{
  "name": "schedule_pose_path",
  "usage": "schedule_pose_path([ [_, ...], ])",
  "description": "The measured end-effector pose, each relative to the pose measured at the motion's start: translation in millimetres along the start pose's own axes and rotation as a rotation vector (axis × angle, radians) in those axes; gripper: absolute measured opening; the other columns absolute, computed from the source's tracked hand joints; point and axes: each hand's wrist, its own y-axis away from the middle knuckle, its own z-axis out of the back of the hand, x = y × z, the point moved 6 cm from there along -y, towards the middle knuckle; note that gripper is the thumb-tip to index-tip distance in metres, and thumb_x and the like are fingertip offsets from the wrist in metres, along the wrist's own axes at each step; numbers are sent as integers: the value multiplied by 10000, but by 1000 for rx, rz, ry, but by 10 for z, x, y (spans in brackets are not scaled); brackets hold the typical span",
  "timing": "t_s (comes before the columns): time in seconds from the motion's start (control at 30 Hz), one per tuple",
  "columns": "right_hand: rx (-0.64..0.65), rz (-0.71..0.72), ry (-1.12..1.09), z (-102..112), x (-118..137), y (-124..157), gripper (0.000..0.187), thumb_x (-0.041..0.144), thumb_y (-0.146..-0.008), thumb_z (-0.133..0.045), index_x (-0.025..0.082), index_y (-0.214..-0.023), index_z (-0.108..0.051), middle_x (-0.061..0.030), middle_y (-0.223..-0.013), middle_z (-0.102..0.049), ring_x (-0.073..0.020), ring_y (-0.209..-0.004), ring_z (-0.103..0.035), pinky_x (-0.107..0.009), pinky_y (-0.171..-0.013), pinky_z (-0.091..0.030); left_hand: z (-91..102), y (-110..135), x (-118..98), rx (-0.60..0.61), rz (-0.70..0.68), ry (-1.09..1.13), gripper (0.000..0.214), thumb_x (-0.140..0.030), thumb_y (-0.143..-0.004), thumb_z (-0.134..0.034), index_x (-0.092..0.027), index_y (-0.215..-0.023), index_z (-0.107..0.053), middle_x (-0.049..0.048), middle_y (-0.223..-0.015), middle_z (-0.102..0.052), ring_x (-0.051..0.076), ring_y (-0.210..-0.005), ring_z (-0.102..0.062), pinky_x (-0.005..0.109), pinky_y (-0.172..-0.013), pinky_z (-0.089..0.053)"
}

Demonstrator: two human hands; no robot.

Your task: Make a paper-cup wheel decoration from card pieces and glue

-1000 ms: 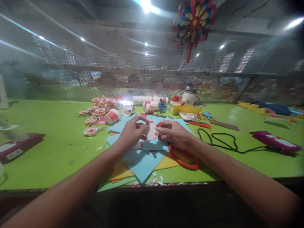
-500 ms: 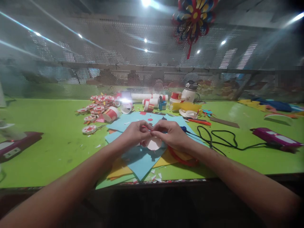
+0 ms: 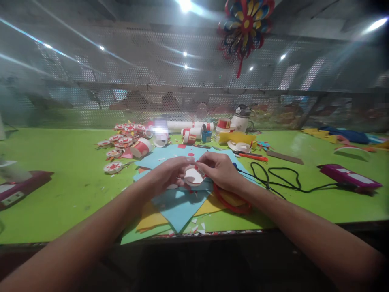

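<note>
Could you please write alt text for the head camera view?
The left hand and right hand together pinch a white paper disc above blue paper sheets on a green table. A pile of red-and-white discs lies farther back on the left.

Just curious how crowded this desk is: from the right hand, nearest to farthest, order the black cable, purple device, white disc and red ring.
1. White disc, pinched by the right hand.
2. Red ring, just under the wrist.
3. Black cable, farther right.
4. Purple device, far right.
</note>
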Motion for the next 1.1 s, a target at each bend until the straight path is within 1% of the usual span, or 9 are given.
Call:
schedule_pose_path([
  [0.1,-36,43,31,-8,28,15,92,187,-769,-577,139,-701,-617,-19,-632,-613,-108,-547,-518,-234,-530,-399,1,-10,30,-116,-25,-173,291,-347,-680,-683,-151,-867,-576,26,-739,-594,132,-623,-566,228,-530,-416],
  [0.2,-31,89,58,-43,69,33,96,167,-765,-570,138,-692,-624,-25,-653,-609,-114,-580,-520,-234,-546,-398,43,-33,66,-237,-44,-273,238,-331,-678,-657,-142,-788,-564,-10,-592,-534,98,-500,-477,211,-467,-346],
  [0.33,-1,60,41,-61,66,35,120,198,-771,-568,141,-682,-624,-13,-628,-595,-104,-554,-494,-228,-529,-382,24,-44,41,-224,-116,-313,184,-312,-695,-609,-137,-731,-563,-9,-548,-530,91,-463,-446,211,-453,-325],
  [0.53,83,-64,-74,-61,3,-1,220,309,-778,-571,139,-647,-623,-8,-581,-587,-111,-537,-493,-236,-516,-374,-11,-28,-17,-209,-189,-364,188,-305,-692,-605,-135,-744,-543,34,-626,-607,119,-515,-508,228,-482,-371],
  [0.67,130,-187,-281,-81,-70,-8,224,347,-736,-628,136,-660,-618,-3,-569,-580,-119,-536,-520,-250,-531,-404,-18,-30,-50,-213,-267,-398,174,-287,-691,-608,-127,-735,-558,25,-648,-594,116,-553,-506,224,-498,-367],
  [0.77,185,-338,-551,-120,-154,11,257,372,-673,-710,138,-650,-607,11,-558,-566,-103,-524,-508,-244,-540,-404,-50,-8,-80,-193,-307,-375,164,-287,-711,-606,-128,-738,-578,1,-636,-563,102,-551,-488,216,-502,-356],
  [0.83,245,-400,-739,-152,-176,26,256,354,-649,-744,138,-655,-606,12,-579,-564,-96,-540,-503,-241,-552,-398,-76,17,-104,-179,-336,-367,160,-294,-734,-604,-136,-748,-582,-12,-631,-549,92,-541,-474,214,-507,-356],
  [0.93,313,-437,-920,-179,-171,40,229,301,-636,-766,138,-680,-612,8,-624,-564,-96,-565,-504,-246,-567,-400,-106,59,-143,-168,-390,-395,156,-297,-766,-593,-142,-779,-579,-5,-655,-558,97,-560,-484,217,-520,-367],
  [1.1,352,-425,-1042,-208,-122,55,175,248,-668,-744,147,-713,-608,11,-674,-567,-97,-601,-516,-255,-621,-416,-123,122,-197,-185,-477,-485,131,-271,-800,-557,-143,-819,-582,8,-700,-551,108,-618,-488,223,-560,-374],
])
